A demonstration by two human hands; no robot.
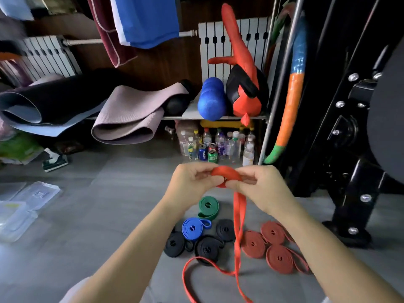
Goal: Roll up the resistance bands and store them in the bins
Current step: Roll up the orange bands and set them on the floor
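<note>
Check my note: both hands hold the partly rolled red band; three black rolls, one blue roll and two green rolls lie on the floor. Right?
Not quite. The head view shows one green roll, not two. The rest stands: left hand and right hand hold the red band, with three black rolls and one blue roll on the floor.

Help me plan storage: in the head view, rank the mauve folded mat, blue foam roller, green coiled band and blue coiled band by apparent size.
1. mauve folded mat
2. blue foam roller
3. green coiled band and blue coiled band: too alike to rank.
Mat and roller lie farther away yet look bigger.
</note>
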